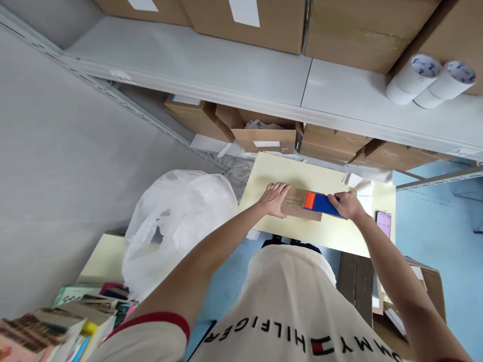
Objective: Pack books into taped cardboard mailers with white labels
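A small brown cardboard box (295, 202) lies on the pale yellow table, a shiny strip showing along its top. My left hand (275, 200) grips the box's left end, with the thumb on the near side and the fingers on the far side. In my right hand (348, 205) is a blue tape dispenser (325, 205) with an orange front part. It rests on or just over the right part of the box; contact is hard to tell. Whatever tape is inside the dispenser is hidden.
On the table (260, 173) lie white papers (360, 185) and a phone (384, 223). A large white plastic bag (177, 221) stands left. Behind is a shelf (241, 63) with cartons and tape rolls (413, 78). Books (75, 322) are piled lower left; an open carton (430, 286) stands right.
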Demonstrator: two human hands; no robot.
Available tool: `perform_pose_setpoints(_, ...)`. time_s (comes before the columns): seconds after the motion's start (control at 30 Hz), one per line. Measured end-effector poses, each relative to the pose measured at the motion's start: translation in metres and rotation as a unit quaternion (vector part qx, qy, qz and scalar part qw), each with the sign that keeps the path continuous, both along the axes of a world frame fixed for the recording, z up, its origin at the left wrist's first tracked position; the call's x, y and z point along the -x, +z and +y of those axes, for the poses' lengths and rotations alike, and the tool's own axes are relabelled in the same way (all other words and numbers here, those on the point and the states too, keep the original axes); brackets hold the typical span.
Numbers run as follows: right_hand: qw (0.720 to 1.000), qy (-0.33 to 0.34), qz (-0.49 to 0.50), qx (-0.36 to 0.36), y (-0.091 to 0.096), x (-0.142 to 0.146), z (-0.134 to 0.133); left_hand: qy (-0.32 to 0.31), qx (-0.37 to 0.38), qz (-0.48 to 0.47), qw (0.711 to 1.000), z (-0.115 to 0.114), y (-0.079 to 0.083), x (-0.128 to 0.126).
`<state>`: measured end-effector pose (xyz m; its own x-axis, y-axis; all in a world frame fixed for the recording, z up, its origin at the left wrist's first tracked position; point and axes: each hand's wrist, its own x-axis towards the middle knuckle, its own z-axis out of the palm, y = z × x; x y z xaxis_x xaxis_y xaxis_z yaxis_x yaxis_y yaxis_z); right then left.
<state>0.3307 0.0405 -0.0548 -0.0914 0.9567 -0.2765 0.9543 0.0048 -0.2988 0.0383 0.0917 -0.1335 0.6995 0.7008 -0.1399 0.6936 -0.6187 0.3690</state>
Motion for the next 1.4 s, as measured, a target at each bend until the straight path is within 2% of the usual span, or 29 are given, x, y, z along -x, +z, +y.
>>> perform_pose_setpoints(0.17,1.000,-0.012,0.001,0.025,-0.028,-0.064,-0.019,-0.002,-0.004,0.032,0.999,0.001,0.002,0.004)
perform_pose_setpoints(0.27,1.000,0.014,0.004,0.014,-0.049,-0.072,-0.020,0.008,-0.013,0.066,0.998,-0.004,0.004,-0.006)
perform_pose_setpoints(0.37,1.000,0.023,0.019,0.006,-0.061,-0.061,-0.014,-0.034,-0.019,0.094,0.995,-0.014,0.004,-0.036)
perform_pose_setpoints(0.43,0.999,0.017,0.039,0.015,-0.064,-0.050,-0.010,-0.077,-0.017,0.097,0.992,-0.021,0.003,-0.062)
perform_pose_setpoints(0.57,0.995,0.000,0.079,0.055,-0.071,-0.043,-0.008,-0.081,-0.023,0.099,0.991,-0.028,0.001,-0.094)
perform_pose_setpoints(0.67,0.991,0.012,0.088,0.100,-0.072,-0.064,-0.016,-0.075,-0.025,0.100,0.992,-0.028,-0.001,-0.095)
perform_pose_setpoints(0.8,0.988,0.013,-0.005,0.156,-0.060,-0.094,-0.022,-0.079,-0.021,0.101,0.991,-0.031,-0.002,-0.089)
perform_pose_setpoints(0.87,0.981,0.007,-0.070,0.181,-0.050,-0.085,-0.018,-0.097,-0.020,0.102,0.990,-0.033,0.000,-0.090)
perform_pose_setpoints(0.93,0.975,0.000,-0.116,0.189,-0.042,-0.056,-0.008,-0.118,-0.020,0.107,0.987,-0.034,0.003,-0.093)
perform_pose_setpoints(1.07,0.978,0.016,-0.122,0.166,-0.037,0.011,0.011,-0.115,-0.007,0.142,0.983,-0.032,0.007,-0.109)
perform_pose_setpoints(1.13,0.980,0.029,-0.115,0.157,-0.040,0.024,0.011,-0.102,0.010,0.158,0.982,-0.031,0.008,-0.117)
perform_pose_setpoints(1.2,0.983,0.004,-0.115,0.142,-0.043,0.019,0.002,-0.091,0.025,0.151,0.984,-0.031,0.008,-0.122)
perform_pose_setpoints(1.27,0.986,-0.056,-0.114,0.108,-0.048,0.004,-0.016,-0.081,0.039,0.115,0.989,-0.030,0.008,-0.123)
perform_pose_setpoints(1.4,0.986,-0.135,-0.091,0.022,-0.070,-0.025,-0.065,-0.043,0.062,0.018,0.997,-0.027,0.007,-0.104)
